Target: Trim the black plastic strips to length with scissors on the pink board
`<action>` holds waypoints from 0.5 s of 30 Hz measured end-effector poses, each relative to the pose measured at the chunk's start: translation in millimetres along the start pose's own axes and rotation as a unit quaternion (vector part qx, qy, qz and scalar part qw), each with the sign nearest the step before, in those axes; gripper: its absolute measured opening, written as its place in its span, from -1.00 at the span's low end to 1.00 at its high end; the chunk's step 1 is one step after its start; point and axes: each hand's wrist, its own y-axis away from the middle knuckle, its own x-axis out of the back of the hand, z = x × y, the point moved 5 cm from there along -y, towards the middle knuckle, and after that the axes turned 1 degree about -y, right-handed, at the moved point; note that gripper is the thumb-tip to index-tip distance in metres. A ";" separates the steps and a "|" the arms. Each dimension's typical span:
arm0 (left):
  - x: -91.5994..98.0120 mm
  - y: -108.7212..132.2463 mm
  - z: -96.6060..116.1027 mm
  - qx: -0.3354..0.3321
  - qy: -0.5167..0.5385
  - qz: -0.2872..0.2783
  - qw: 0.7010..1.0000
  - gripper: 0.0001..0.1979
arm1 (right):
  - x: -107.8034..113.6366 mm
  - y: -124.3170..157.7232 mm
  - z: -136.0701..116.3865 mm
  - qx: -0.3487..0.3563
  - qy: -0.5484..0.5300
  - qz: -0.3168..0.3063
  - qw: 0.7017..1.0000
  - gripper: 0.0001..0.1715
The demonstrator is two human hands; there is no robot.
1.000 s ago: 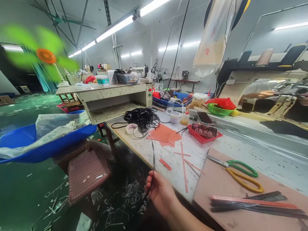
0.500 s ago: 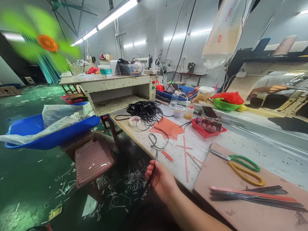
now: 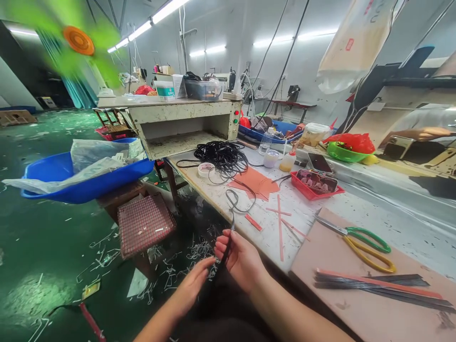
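My right hand (image 3: pixel 242 259), just off the table's front edge, pinches a thin black strip (image 3: pixel 225 256) between thumb and fingers. From there the strip loops over the tabletop toward a tangled heap of black cord (image 3: pixel 224 156). To its left is my left hand (image 3: pixel 195 280), fingers stretched out, fingertips close to the strip; whether they touch it I cannot tell. On the table near my right hand lie a short red piece (image 3: pixel 253 222) and crossed thin pink strips (image 3: pixel 280 228).
Green-and-yellow-handled scissors (image 3: pixel 356 237) and a bundle of black strips (image 3: pixel 374 283) lie on a pinkish board (image 3: pixel 327 308). Farther back are orange sheets (image 3: pixel 258 183), a tape roll (image 3: pixel 205 169) and a red tray (image 3: pixel 299 185). A checkered stool (image 3: pixel 144 225) stands left.
My left hand has come into view from below and reached up beside the strip. My right hand still grips the strip. The camera view has shifted slightly.
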 end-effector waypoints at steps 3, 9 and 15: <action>-18.9 -6.0 19.5 0.000 0.127 -0.074 0.989 -0.59 | 3.6 -1.4 -9.3 0.019 -0.009 0.017 1.000 -0.88; -22.4 31.2 18.1 0.110 0.262 -0.155 0.946 -0.60 | 15.9 -10.2 -43.2 0.079 -0.045 0.072 0.993 -0.85; -19.3 38.7 7.6 0.117 0.196 -0.145 0.963 -0.50 | 20.5 -13.1 -52.6 0.091 -0.052 0.085 0.991 -0.88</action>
